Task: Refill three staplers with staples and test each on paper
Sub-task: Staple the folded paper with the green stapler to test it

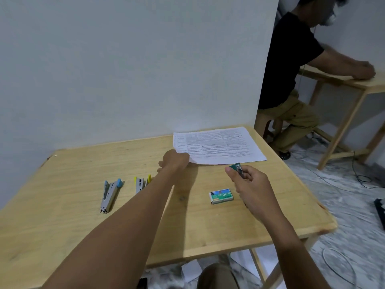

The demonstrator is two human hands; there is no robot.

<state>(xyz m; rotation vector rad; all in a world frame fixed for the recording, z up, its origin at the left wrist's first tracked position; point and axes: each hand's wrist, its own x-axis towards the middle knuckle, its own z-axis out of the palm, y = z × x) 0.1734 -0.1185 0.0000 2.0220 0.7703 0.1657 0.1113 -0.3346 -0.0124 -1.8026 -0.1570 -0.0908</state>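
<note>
Left hand (174, 161) grips paper (220, 146); right hand (249, 185) grips stapler (238, 168); wooden table (73, 163), white wall (125, 69)

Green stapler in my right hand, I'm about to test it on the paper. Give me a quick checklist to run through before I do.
1. Green stapler gripped in right hand: ok.
2. Left hand at the near left corner of the printed paper: ok; firmness of hold, cannot tell.
3. Staples loaded in the green stapler: cannot tell, hidden by fingers.
4. Paper edge inside the stapler's mouth: not ok, stapler is apart from the sheet.
5. Staple box off the paper: ok.
</note>
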